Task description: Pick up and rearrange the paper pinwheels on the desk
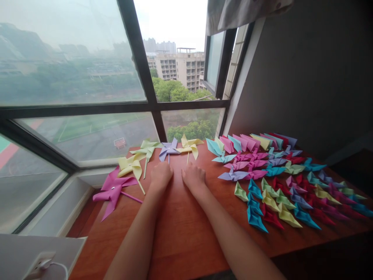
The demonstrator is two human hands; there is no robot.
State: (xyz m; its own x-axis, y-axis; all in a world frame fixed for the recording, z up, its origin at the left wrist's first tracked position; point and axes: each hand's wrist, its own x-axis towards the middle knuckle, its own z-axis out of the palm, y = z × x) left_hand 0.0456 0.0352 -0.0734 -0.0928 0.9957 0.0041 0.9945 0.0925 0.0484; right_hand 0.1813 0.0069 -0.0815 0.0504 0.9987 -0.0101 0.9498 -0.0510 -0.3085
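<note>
A purple pinwheel lies on the table just beyond the left hand, its stick pointing back toward the knuckles. The right hand rests close beside, nearer a yellow pinwheel. Both hands look loosely curled and empty, though fingertips are hidden.
</note>
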